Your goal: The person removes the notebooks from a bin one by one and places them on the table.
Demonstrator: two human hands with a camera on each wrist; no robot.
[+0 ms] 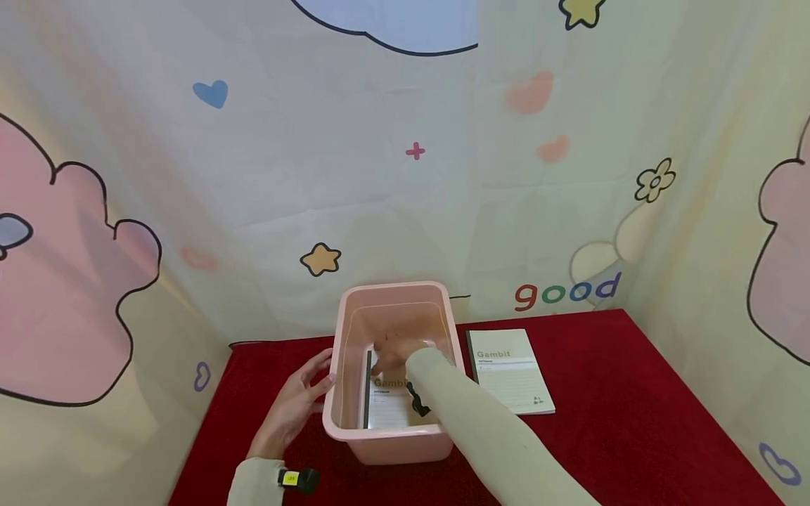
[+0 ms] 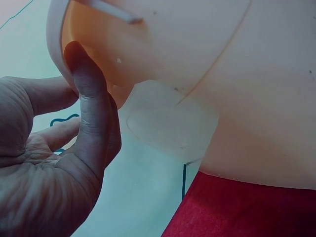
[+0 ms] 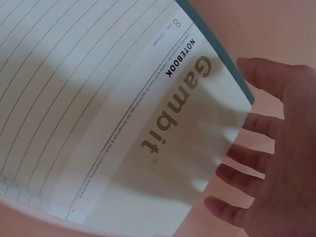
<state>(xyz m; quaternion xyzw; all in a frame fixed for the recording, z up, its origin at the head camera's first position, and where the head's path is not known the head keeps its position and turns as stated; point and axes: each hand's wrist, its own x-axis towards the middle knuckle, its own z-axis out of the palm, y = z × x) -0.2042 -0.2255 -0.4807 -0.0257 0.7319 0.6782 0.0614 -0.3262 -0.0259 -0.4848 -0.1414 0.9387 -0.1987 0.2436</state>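
Note:
A pink plastic bin (image 1: 400, 450) stands on the red cloth, and a pale lined notebook (image 1: 387, 413) marked "Gambit" lies in it. My left hand (image 1: 294, 399) holds the bin at its left side. In the left wrist view, that hand's fingers (image 2: 89, 106) curl at the rim. Reaching down into the bin, my right hand (image 1: 394, 353) is at the notebook's far end. The right wrist view shows the right hand (image 3: 289, 153) with fingers spread, fingertips right along the notebook's top edge, nothing gripped. The notebook's dark green spine (image 3: 217, 47) points toward the thumb.
A second "Gambit" notebook (image 1: 511, 372) lies on the red cloth (image 1: 607, 400) just right of the bin. Behind the table hangs a printed curtain (image 1: 405, 232), close to the bin's far side. My right sleeve (image 1: 487, 429) crosses over the bin's right rim.

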